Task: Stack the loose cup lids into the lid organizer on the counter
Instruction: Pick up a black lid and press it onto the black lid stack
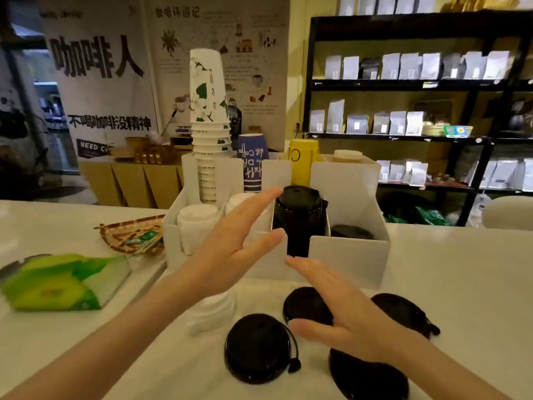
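A white lid organizer [350,254] stands on the counter. Its middle slot holds a tall stack of black lids [300,215]; the right slot holds a low black stack [350,231], the left slots white lids [196,220]. My left hand [230,243] is open, fingers spread, its fingertips touching the left side of the tall black stack. My right hand [343,307] is open and flat, hovering over several loose black lids: one at front [256,347], one behind it [305,306], one at right [403,311], one nearest me [366,376]. A small white lid stack [215,313] lies under my left wrist.
Stacked paper cups [209,111], a blue cup [252,163] and a yellow cup [304,163] stand in the organizer's back slots. A woven basket [129,232] and a green packet [63,284] lie at left. Black shelving [418,85] with bags is behind.
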Action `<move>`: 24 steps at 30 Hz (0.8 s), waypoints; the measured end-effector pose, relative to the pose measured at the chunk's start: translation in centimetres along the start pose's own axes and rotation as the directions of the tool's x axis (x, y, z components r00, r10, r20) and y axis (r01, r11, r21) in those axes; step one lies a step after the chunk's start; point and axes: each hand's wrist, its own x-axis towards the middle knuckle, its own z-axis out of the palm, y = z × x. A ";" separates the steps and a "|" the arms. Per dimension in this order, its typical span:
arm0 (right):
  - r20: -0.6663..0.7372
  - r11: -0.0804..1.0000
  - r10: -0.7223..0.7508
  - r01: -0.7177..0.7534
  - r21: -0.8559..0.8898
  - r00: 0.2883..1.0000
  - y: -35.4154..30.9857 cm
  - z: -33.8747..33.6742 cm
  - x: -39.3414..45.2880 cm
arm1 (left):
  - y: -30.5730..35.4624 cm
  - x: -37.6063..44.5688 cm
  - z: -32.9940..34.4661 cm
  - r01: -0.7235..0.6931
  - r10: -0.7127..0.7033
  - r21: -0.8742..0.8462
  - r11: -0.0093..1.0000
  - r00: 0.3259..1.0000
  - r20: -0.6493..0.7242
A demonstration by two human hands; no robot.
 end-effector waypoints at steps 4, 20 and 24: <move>0.090 0.998 0.025 -0.020 -0.059 0.996 0.4 0.8 -0.2 | -0.7 -3.7 1.3 0.072 -0.079 0.045 0.996 0.982 0.171; 0.199 0.925 -0.033 0.106 -0.366 0.980 1.0 3.4 -0.5 | -3.0 -10.5 4.2 0.275 -0.359 0.253 0.927 0.844 0.398; 0.184 0.946 -0.028 0.085 -0.311 0.983 1.1 3.4 -0.3 | -2.4 -8.8 3.5 0.309 -0.356 0.182 0.933 0.858 0.370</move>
